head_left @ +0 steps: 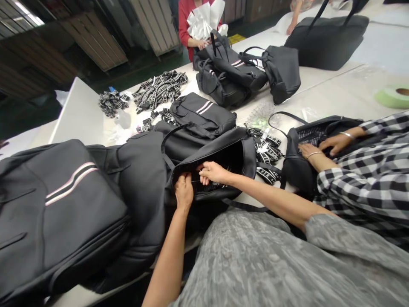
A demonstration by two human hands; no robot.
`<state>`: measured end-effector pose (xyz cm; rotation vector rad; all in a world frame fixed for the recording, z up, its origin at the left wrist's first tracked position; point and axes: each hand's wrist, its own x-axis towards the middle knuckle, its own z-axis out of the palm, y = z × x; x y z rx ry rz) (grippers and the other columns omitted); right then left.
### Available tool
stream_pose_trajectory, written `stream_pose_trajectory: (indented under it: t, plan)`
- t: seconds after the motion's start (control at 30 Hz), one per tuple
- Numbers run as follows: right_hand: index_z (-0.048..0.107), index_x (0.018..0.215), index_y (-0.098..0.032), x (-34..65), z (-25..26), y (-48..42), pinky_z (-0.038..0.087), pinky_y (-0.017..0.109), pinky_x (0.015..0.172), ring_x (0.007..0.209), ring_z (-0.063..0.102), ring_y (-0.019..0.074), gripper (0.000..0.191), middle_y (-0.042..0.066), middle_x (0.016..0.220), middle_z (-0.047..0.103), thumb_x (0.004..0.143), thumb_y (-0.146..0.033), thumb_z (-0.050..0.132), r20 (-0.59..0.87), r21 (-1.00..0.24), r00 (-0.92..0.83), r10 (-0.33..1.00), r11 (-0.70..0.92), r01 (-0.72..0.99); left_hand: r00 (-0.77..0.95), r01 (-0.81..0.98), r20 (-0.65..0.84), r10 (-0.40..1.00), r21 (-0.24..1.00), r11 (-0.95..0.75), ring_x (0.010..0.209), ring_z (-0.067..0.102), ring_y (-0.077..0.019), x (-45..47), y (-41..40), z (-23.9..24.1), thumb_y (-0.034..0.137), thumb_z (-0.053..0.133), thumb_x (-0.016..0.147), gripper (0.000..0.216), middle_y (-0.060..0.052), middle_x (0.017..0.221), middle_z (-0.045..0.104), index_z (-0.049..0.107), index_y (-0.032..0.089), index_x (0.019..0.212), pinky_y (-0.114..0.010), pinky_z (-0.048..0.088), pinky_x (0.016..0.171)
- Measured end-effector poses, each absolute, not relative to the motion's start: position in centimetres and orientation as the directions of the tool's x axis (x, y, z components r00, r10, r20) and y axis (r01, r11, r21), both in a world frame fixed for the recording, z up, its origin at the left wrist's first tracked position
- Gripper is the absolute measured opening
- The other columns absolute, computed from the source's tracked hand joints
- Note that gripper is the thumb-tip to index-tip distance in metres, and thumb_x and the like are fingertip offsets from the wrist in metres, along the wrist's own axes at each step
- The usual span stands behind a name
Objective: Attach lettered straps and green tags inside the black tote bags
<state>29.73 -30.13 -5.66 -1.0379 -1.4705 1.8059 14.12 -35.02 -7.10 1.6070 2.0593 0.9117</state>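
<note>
A black tote bag (223, 147) lies on its side in front of me with its mouth open toward me. My left hand (184, 190) grips the near rim of the opening, fingers curled over the edge. My right hand (212, 172) reaches into the mouth, fingers bent and pinched on something dark inside that I cannot make out. A black bag with pink and white stripes (200, 113) lies just behind the open bag. More black bags (64, 204) are piled at my left.
A person in a checked shirt (367, 170) at my right has both hands in another black bag (303, 166). A person in red (188, 21) holds white paper (204, 19) at the far end. Striped straps (159, 87) and bags (230, 68) cover the white table (79, 111); a green tape roll (394, 96).
</note>
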Motion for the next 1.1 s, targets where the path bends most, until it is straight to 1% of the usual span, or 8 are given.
stream_pose_trajectory:
  t: [0.1, 0.2, 0.4, 0.53, 0.63, 0.77, 0.87, 1.1]
  plan:
    - [0.055, 0.081, -0.012, 28.6, -5.9, -28.0, 0.049, 0.016, 0.046, 0.045, 0.06, 0.0096, 0.008, -0.002, 0.054, 0.063, 0.085, -0.006, 0.051, -0.107, -0.993, -0.543, 0.833, -0.063, 0.1, -0.327, 0.709, 0.034, 0.945, 0.669, 0.221, 0.078, 0.062, -0.0213, 13.8, -34.4, -7.4, 0.035, 0.04, 0.092, 0.028, -0.007, 0.084, 0.067, 0.063, 0.02, 0.096, -0.03, 0.042, 0.07]
    - [0.059, 0.074, -0.011, 27.1, -6.7, -25.6, 0.047, 0.014, 0.044, 0.043, 0.058, 0.0081, 0.012, -0.002, 0.053, 0.061, 0.082, -0.005, 0.054, -0.078, -0.989, -0.55, 0.831, 0.004, 0.146, -0.357, 0.703, 0.046, 0.933, 0.671, 0.235, 0.07, 0.059, -0.0193, 13.6, -33.8, -7.9, 0.034, 0.038, 0.093, 0.026, -0.005, 0.075, 0.064, 0.06, 0.02, 0.091, -0.028, 0.039, 0.064]
    - [0.065, 0.073, -0.011, 24.4, -9.7, -23.1, 0.044, 0.015, 0.044, 0.041, 0.056, 0.0074, 0.005, -0.003, 0.049, 0.059, 0.076, -0.006, 0.066, -0.173, -0.981, -0.476, 0.863, -0.11, 0.157, -0.491, 0.661, 0.06, 0.869, 0.676, 0.327, 0.072, 0.061, -0.0206, 13.8, -32.3, -9.0, 0.033, 0.045, 0.09, 0.018, -0.006, 0.078, 0.065, 0.057, 0.02, 0.088, -0.027, 0.037, 0.062]
    - [0.066, 0.075, -0.011, 23.9, -11.3, -22.7, 0.046, 0.016, 0.047, 0.042, 0.056, 0.0073, 0.005, -0.003, 0.051, 0.06, 0.078, -0.006, 0.065, -0.245, -0.969, -0.485, 0.839, -0.233, 0.086, -0.536, 0.652, 0.051, 0.843, 0.659, 0.375, 0.075, 0.063, -0.0216, 14.0, -31.8, -9.7, 0.035, 0.046, 0.09, 0.018, -0.007, 0.082, 0.067, 0.056, 0.02, 0.089, -0.028, 0.039, 0.064]
    - [0.065, 0.077, -0.011, 23.9, -11.9, -22.4, 0.047, 0.015, 0.049, 0.045, 0.057, 0.0069, 0.008, -0.003, 0.051, 0.06, 0.08, -0.005, 0.061, -0.234, -0.97, -0.505, 0.831, -0.237, 0.06, -0.561, 0.65, 0.053, 0.826, 0.647, 0.4, 0.079, 0.064, -0.022, 14.2, -31.6, -9.9, 0.036, 0.048, 0.089, 0.018, -0.008, 0.084, 0.067, 0.056, 0.02, 0.091, -0.029, 0.041, 0.067]
    - [0.064, 0.082, -0.011, 24.3, -12.1, -22.5, 0.047, 0.016, 0.051, 0.047, 0.059, 0.0074, 0.013, -0.003, 0.055, 0.063, 0.082, -0.003, 0.055, -0.186, -0.981, -0.539, 0.822, -0.19, 0.048, -0.594, 0.646, 0.066, 0.802, 0.633, 0.426, 0.076, 0.063, -0.0215, 14.4, -31.5, -9.7, 0.035, 0.044, 0.089, 0.02, -0.007, 0.079, 0.066, 0.057, 0.02, 0.09, -0.029, 0.042, 0.068]
    - [0.062, 0.083, -0.012, 24.8, -11.7, -23.2, 0.045, 0.016, 0.051, 0.048, 0.06, 0.0078, 0.009, -0.003, 0.058, 0.064, 0.082, -0.006, 0.056, -0.142, -0.989, -0.578, 0.804, -0.139, 0.049, -0.624, 0.618, 0.063, 0.779, 0.65, 0.442, 0.068, 0.061, -0.019, 14.4, -31.7, -9.6, 0.032, 0.04, 0.089, 0.022, -0.003, 0.07, 0.062, 0.058, 0.02, 0.09, -0.029, 0.042, 0.066]
    - [0.063, 0.074, -0.013, 25.6, -10.0, -25.0, 0.042, 0.018, 0.058, 0.052, 0.059, 0.0085, 0.012, -0.001, 0.059, 0.063, 0.08, -0.007, 0.054, -0.06, -0.981, -0.617, 0.784, 0.066, 0.18, -0.686, 0.441, 0.014, 0.727, 0.803, 0.401, 0.054, 0.053, -0.0105, 14.1, -32.1, -10.3, 0.036, 0.039, 0.084, 0.028, 0.003, 0.063, 0.051, 0.057, 0.016, 0.091, -0.023, 0.042, 0.058]
